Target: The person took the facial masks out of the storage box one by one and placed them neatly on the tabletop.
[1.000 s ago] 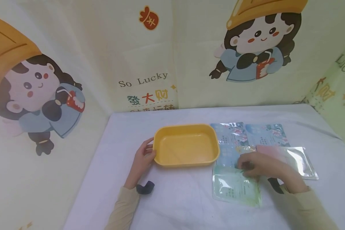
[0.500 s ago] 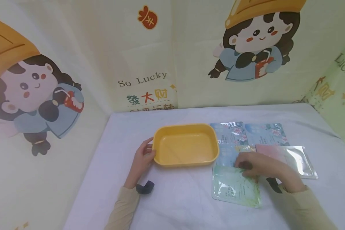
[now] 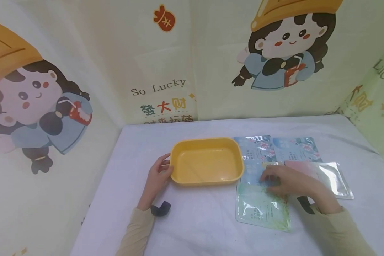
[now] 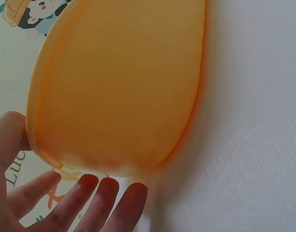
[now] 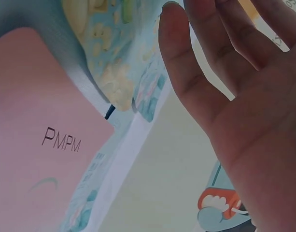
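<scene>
A yellow basin [image 3: 207, 160] stands on the white cloth. My left hand [image 3: 158, 176] touches its left end; in the left wrist view the fingers [image 4: 133, 200] reach along the end wall, slightly spread. My right hand [image 3: 283, 180] is over the flat foil packets, fingertips above the upper edge of a green packet [image 3: 259, 209]. In the right wrist view its fingers [image 5: 176, 46] are extended beside a yellow-patterned packet [image 5: 121, 92], with nothing gripped between them. This packet is mostly hidden under the hand in the head view. A blue packet [image 3: 252, 172] lies left of the fingertips.
Two blue packets [image 3: 255, 147] lie behind, right of the basin. To the right is a pink and silver packet [image 3: 331, 177], its pink end [image 5: 46, 140] marked PMPM. A cartoon-printed curtain [image 3: 211, 53] stands behind the table, with more printed fabric along both sides.
My right hand has shifted slightly up and left, and its fingertips have spread a little apart. The green packet has settled flatter. The left hand and basin have barely moved.
</scene>
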### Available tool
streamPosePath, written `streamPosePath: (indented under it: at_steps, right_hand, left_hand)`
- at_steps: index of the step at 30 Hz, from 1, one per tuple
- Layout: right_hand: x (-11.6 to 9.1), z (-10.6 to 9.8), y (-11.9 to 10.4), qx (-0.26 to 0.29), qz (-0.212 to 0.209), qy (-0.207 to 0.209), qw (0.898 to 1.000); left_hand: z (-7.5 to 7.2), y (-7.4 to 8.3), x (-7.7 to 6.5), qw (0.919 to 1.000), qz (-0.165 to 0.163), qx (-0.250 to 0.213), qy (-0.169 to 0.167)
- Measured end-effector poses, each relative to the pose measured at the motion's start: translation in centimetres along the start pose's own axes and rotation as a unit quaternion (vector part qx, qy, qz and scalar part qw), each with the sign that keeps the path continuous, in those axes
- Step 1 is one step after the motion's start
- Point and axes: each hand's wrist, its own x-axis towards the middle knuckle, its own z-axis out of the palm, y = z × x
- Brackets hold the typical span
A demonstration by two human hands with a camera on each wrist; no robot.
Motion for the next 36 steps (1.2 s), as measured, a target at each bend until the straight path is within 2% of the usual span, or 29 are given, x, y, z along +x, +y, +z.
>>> streamPosePath:
  at_steps: [2,7,12,15,22,27,32,36]
  right_hand:
    - [0.0,-0.1,0.0,-0.025,-0.015,0.016,0.999]
    - [0.0,-0.5,-0.2,-0.04,-0.026,0.032,0.998]
    - [0.2,-0.9,-0.8,-0.064,0.013,0.042,0.997]
    - [0.5,-1.0,-1.1,-0.059,0.03,0.054,0.996]
    - [1.5,-1.7,-2.2,-0.03,0.013,0.122,0.992]
    - [2.4,-2.4,-3.6,-0.043,-0.002,0.171,0.984]
    - [3.1,-3.0,-5.1,-0.06,-0.003,0.2,0.978]
    - [3.4,-3.1,-6.1,-0.06,-0.019,0.23,0.971]
  left_hand:
    - [0.0,-0.1,0.0,1.0,0.003,0.002,0.002]
    - [-0.1,0.1,-0.2,0.9998,0.014,0.009,0.013]
    - [-0.4,0.6,-0.5,0.9993,0.016,0.011,0.032]
    - [-0.6,1.1,-0.8,0.9985,0.021,0.011,0.049]
    - [-0.8,3.0,-0.7,0.9962,0.044,0.031,0.068]
    - [-0.7,4.4,-0.8,0.9942,0.059,0.043,0.079]
    - [-0.5,5.4,-1.2,0.9895,0.094,0.06,0.092]
    - [-0.5,5.9,-1.3,0.9856,0.124,0.07,0.091]
